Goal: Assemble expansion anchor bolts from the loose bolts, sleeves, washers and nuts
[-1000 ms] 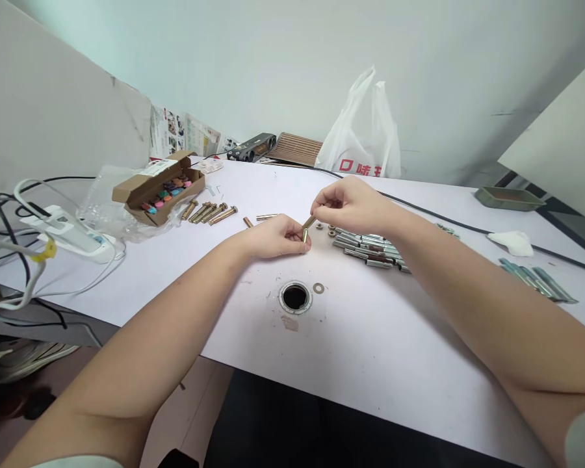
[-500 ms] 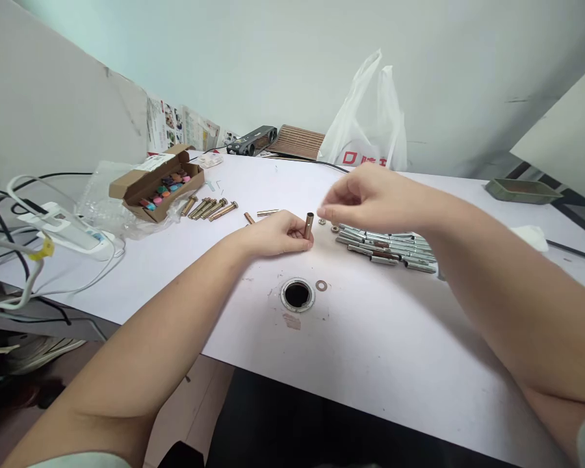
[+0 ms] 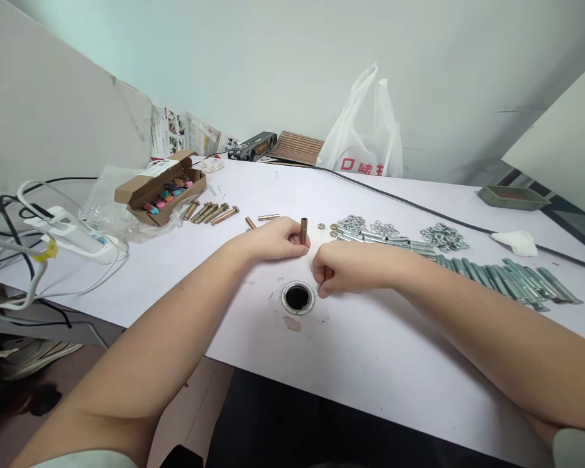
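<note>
Upright between the thumb and fingers of my left hand (image 3: 283,237) is a brassy metal sleeve (image 3: 304,229), its open end up. My right hand (image 3: 346,270) is down on the table with thumb and forefinger pinched on a flat washer (image 3: 318,288), of which only a sliver shows, just right of the round table hole (image 3: 298,298). Beyond my hands lie small brassy nuts (image 3: 333,230) and a row of silver sleeves (image 3: 390,240), partly hidden by my right hand. Two more brassy sleeves (image 3: 268,216) rest behind my left hand.
Piles of silver nuts and washers (image 3: 444,236) and several long bolts (image 3: 509,281) lie on the right. Brassy bolts (image 3: 214,212) sit beside an open cardboard box (image 3: 160,192) at left. A plastic bag (image 3: 363,140), black cable (image 3: 394,207) and power strip (image 3: 75,237) are further out.
My right hand has come down and toward me from above the sleeve to the washer by the hole, closing on it. My left hand still holds the sleeve upright, nearly in place.
</note>
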### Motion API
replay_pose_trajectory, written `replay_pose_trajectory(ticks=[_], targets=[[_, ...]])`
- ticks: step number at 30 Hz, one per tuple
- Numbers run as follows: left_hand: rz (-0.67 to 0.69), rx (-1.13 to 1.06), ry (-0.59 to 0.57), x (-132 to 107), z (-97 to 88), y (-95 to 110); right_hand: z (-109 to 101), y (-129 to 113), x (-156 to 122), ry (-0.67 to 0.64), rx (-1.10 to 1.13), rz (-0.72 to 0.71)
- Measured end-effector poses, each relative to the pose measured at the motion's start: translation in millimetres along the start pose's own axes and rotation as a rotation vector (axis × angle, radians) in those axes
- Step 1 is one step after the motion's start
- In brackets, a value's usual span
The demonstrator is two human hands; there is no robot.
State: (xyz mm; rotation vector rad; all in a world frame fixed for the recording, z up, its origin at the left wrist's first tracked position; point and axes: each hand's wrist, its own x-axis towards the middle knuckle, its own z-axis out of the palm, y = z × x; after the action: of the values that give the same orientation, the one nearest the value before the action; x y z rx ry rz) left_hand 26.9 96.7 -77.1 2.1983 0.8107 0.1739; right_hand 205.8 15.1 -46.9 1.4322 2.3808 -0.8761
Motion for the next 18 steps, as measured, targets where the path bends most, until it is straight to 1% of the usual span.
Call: replay_pose_trajectory(ticks=[2,3,5,8,10,12,16,18], targets=[[-0.02,0.006,0.002,0.2,0.7,-0.1,-4.8,7.0,-0.3,0.034,0.083,-0.02],[-0.029,0.012,0.006,0.2,1.0,0.0,-8.4,10.7,-0.9,0.076,0.132,-0.032],[-0.038,0.024,0.014,0.2,1.7,0.0,-16.7,17.9,-2.7,0.214,0.23,-0.045],[-0.005,0.025,0.025,0.5,2.5,-0.2,-26.6,24.4,-4.3,0.47,0.371,-0.024],[0.018,0.016,0.025,1.0,2.6,-1.0,-27.5,25.0,-2.7,0.57,0.474,-0.011],[0.017,0.015,0.02,1.6,2.4,-2.6,-24.2,23.8,0.9,0.568,0.558,0.002],[-0.009,0.04,0.033,2.0,1.1,-5.8,-16.8,23.5,9.1,0.47,0.658,0.044],[-0.015,0.051,0.022,1.5,0.1,-5.9,-16.4,25.5,11.5,0.493,0.722,0.042]])
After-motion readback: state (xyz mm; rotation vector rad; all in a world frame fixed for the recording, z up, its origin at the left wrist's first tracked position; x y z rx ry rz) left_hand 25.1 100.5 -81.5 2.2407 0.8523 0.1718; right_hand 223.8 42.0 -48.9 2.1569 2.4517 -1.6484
